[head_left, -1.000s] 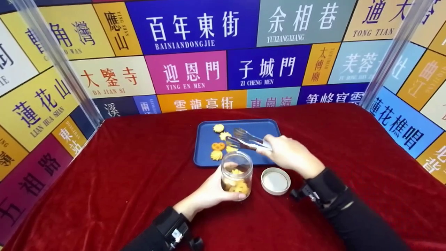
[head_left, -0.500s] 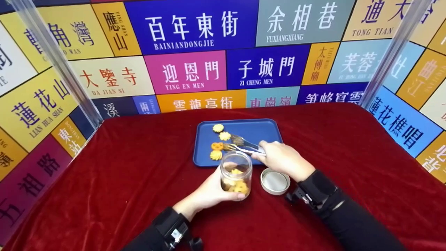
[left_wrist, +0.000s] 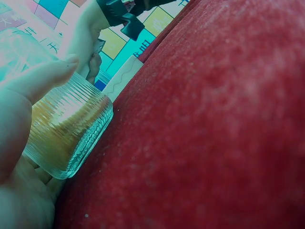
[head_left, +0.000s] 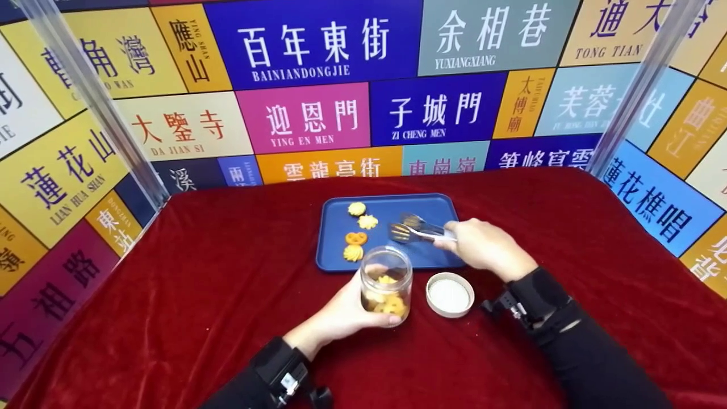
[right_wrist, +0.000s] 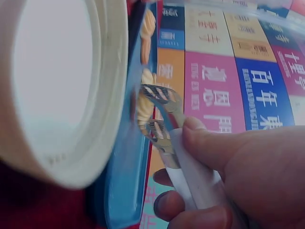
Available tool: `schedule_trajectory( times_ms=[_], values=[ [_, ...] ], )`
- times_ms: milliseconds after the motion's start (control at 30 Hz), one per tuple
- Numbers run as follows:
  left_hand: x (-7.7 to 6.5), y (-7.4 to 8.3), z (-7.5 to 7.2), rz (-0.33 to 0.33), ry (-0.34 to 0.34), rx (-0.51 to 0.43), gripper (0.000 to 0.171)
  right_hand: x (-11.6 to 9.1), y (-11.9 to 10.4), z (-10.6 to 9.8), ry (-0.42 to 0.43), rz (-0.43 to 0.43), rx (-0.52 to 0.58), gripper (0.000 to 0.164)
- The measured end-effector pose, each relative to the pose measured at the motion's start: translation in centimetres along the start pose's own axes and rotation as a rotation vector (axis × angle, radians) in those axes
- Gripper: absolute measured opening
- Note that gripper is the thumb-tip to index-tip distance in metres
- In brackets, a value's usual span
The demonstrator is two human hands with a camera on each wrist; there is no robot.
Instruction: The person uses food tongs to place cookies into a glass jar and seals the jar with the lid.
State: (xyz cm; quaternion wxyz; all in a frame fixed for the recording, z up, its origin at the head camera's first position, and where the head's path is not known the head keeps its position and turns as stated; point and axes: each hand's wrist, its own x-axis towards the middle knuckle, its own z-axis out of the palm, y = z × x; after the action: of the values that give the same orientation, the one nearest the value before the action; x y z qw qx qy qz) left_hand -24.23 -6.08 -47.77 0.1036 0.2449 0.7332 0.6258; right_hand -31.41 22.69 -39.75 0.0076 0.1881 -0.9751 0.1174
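Observation:
My left hand point(head_left: 349, 309) grips a clear glass jar point(head_left: 386, 287) partly filled with yellow cookies. In the left wrist view, its thumb and fingers wrap around the ribbed jar point(left_wrist: 76, 124). My right hand point(head_left: 483, 247) holds metal tongs point(head_left: 423, 228) with pale handles above the blue tray point(head_left: 335, 199), right of the cookies. In the right wrist view, a piped yellow cookie point(right_wrist: 143, 109) shows at the heads of the tongs point(right_wrist: 167, 107); I cannot tell if they pinch it. A pretzel-shaped cookie point(head_left: 356, 238) and several piped cookies point(head_left: 353, 253) lie on the tray's left side.
A round cream lid point(head_left: 449, 295), inside facing up, lies right of the jar, in front of the tray. Red velvet cloth point(head_left: 227, 272) covers the table. Transparent posts point(head_left: 108, 113) stand at the back corners, before a wall of coloured sign panels point(head_left: 312, 45).
The tongs dipped toward the tray beside the pretzel cookie, then drew back right. A yellow cookie behind the jar rim no longer shows on the tray. The left hand and jar stay put.

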Motion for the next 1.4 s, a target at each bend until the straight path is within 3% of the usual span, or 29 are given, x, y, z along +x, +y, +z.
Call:
schedule_trajectory(
  times_ms=[300, 433, 667, 967, 1400],
  values=[
    [0.1, 0.1, 0.1, 0.006, -0.007, -0.007, 0.084, -0.2, 1.2, -1.8, -0.021, 0.063, 0.041, 0.039],
    [0.0, 0.1, 0.1, 0.004, -0.009, -0.009, 0.083, -0.6, 1.3, -3.1, 0.005, 0.052, 0.044, 0.040],
    [0.0, 0.2, 0.0, -0.001, -0.003, 0.000, 0.083, -1.9, 0.7, -5.6, 0.061, 0.007, 0.037, 0.042],
    [-0.1, 0.1, 0.0, -0.004, 0.000, 0.007, 0.084, -3.6, -1.6, -7.5, 0.135, -0.074, 0.034, 0.040],
    [0.0, 0.2, 0.0, 0.000, -0.009, -0.004, 0.083, -6.3, -3.2, -10.0, 0.071, -0.233, 0.067, 0.041]
  ],
)
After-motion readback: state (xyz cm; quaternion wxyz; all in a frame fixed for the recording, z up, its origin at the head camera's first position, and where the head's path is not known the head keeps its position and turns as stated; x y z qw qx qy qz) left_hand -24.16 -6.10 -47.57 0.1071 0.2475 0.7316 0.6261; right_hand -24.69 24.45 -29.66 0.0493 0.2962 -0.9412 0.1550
